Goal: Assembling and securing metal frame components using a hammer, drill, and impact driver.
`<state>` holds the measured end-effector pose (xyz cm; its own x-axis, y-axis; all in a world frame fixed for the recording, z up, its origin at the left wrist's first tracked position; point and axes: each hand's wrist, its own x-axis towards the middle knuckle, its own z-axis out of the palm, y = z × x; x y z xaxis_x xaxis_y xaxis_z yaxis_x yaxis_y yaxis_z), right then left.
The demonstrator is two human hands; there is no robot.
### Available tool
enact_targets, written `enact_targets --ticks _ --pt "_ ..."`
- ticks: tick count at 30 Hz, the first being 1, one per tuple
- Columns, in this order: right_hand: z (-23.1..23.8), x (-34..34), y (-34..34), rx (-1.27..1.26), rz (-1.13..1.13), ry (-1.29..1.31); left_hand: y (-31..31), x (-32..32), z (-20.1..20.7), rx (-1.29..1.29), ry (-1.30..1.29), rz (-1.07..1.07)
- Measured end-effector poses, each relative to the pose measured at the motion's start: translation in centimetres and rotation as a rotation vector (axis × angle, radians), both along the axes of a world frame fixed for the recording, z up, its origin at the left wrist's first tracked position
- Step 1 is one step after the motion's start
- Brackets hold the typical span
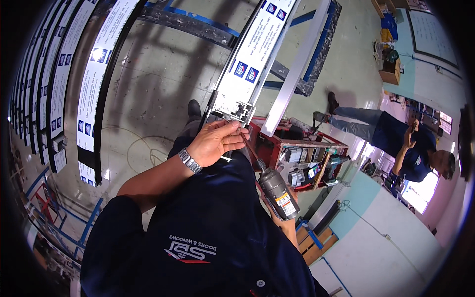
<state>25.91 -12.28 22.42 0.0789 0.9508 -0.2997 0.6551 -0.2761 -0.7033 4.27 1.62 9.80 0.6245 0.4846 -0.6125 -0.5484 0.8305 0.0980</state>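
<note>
My left hand (215, 142), with a metal-banded watch on its wrist, is at the near end of a long window profile (247, 54) covered in white and blue protective film. Its thumb and fingers are pinched together beside the cut end; whatever they grip is too small to make out. My right hand (283, 218) is wrapped round a dark cordless screwdriver (277, 190), which hides most of its fingers. The tool's long thin bit (251, 148) points up and left, reaching my left fingertips at the profile end.
A bare silver profile (297, 74) lies to the right on a blue-edged stand (319, 54). Beyond the screwdriver is a red tool cart (316, 142) with boxes and tools. Several film-covered profiles (94, 84) stand at left. Another person (396, 138) is at the right.
</note>
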Motion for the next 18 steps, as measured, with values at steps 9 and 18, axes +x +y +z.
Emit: enact_targets --ticks 9,18 --pt "0.1 0.0 0.4 -0.084 -0.037 0.115 0.7 0.4 -0.2 -0.052 0.008 -0.098" --pt "4.0 -1.5 1.9 -0.39 -0.127 0.007 -1.3 0.0 -2.1 -0.082 -0.172 -0.085"
